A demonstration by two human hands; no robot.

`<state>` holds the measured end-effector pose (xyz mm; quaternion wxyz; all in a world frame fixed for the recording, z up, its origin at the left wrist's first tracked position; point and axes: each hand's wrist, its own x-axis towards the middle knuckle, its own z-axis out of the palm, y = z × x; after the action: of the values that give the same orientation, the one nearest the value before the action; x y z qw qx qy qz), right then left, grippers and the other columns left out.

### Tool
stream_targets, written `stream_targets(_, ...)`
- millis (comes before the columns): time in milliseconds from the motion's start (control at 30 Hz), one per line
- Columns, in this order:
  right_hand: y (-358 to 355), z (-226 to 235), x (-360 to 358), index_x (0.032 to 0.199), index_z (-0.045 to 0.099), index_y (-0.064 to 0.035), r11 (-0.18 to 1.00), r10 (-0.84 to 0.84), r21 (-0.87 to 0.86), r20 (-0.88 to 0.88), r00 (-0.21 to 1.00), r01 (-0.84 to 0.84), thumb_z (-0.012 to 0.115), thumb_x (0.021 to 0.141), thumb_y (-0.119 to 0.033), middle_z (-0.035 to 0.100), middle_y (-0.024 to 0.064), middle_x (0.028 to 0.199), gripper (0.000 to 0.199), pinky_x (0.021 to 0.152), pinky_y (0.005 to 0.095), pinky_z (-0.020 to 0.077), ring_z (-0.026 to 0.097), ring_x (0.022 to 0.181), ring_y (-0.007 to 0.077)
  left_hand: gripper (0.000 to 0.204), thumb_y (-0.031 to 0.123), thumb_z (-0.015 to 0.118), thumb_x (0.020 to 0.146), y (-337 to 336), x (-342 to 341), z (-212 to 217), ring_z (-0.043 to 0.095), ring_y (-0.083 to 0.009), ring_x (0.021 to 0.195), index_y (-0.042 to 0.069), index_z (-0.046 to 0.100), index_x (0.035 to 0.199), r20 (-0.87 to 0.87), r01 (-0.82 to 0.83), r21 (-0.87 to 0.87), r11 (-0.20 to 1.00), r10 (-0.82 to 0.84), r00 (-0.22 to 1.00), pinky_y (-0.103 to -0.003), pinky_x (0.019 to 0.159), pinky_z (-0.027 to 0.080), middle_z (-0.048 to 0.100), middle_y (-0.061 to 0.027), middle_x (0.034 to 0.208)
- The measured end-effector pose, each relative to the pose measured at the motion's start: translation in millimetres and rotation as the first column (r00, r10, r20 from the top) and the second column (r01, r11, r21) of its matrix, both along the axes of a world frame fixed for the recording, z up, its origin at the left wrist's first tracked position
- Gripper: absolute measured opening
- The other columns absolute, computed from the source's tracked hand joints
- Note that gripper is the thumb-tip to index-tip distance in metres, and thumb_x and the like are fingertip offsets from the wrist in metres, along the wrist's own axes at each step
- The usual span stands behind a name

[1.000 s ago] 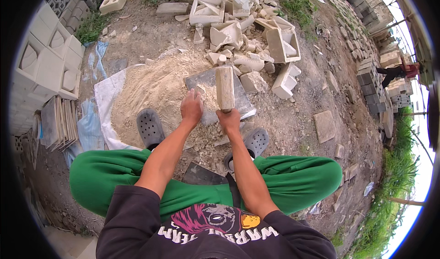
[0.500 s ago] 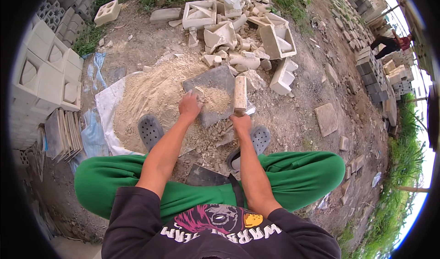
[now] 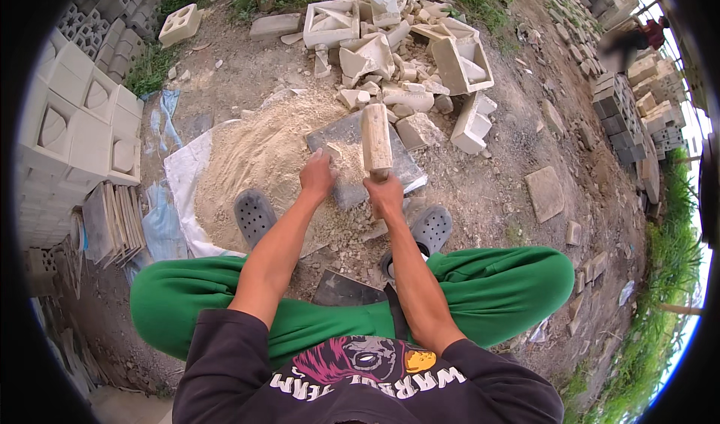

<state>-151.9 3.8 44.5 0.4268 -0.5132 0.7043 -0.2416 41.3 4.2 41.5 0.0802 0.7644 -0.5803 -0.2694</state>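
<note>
My right hand [image 3: 385, 194] is wrapped round the handle of a wooden mallet [image 3: 376, 140]. The mallet's thick, pale head is raised over the right part of a dark flat slab [image 3: 406, 170]. At the slab's left side, my left hand [image 3: 318, 175] is closed, its fingertips at a small pale block fragment [image 3: 334, 152] that they partly hide. Crushed pale grit covers some of the slab. Left of it spreads a heap of sandy powder [image 3: 251, 154] on a white sheet [image 3: 183, 170].
Broken cream blocks [image 3: 367, 58] are piled beyond the slab. Stacked blocks [image 3: 82, 120] and leaning thin boards [image 3: 112, 218] stand at the left. Grey clogs [image 3: 255, 215] flank the work spot. A flat stone [image 3: 544, 194] lies right; a person [image 3: 628, 45] is at far right.
The mallet and my right hand have shifted left, over the slab. My left hand stays by the slab's left side. The far person has moved; the whole view has shifted slightly.
</note>
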Motion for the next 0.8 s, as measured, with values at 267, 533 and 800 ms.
stream_targets(267,1,-13,-5,0.094,0.071,0.0067,0.996,0.039,-0.081,0.079,0.996,-0.033,0.075,0.073,-0.033,0.072,0.0277,0.092,0.045,0.077,0.0459,0.0551,0.071,0.091,0.0431,0.044,0.017,0.074,0.081,-4,-10,-6,0.056,-0.035,0.126,0.007,0.06,0.122,0.035,0.0,-0.15,0.989,0.005,0.999,-0.045,0.098,0.052,0.059,-0.0175,0.134)
stream_targets(533,0,11,1,0.093,0.072,0.0039,0.996,0.065,0.067,-0.087,0.994,-0.06,0.075,0.072,-0.031,0.073,0.0219,0.083,0.041,0.073,0.0429,0.0563,0.073,0.079,0.0344,0.039,0.016,0.074,0.081,3,0,-17,0.056,-0.0341,0.126,0.008,0.061,0.117,0.05,-0.024,-0.208,0.978,0.035,0.998,-0.046,0.097,0.052,0.058,-0.0174,0.135)
stream_targets(800,7,-33,0,0.085,0.07,0.0059,0.99,0.137,0.0,-0.287,0.948,-0.144,0.074,0.072,-0.024,0.069,0.0132,0.064,0.033,0.062,0.0365,0.056,0.071,0.06,0.0232,0.04,0.024,0.075,0.084,-3,-7,-13,0.058,-0.035,0.123,0.005,0.061,0.117,0.037,-0.029,-0.157,0.987,0.035,0.999,-0.046,0.096,0.051,0.059,-0.0154,0.136)
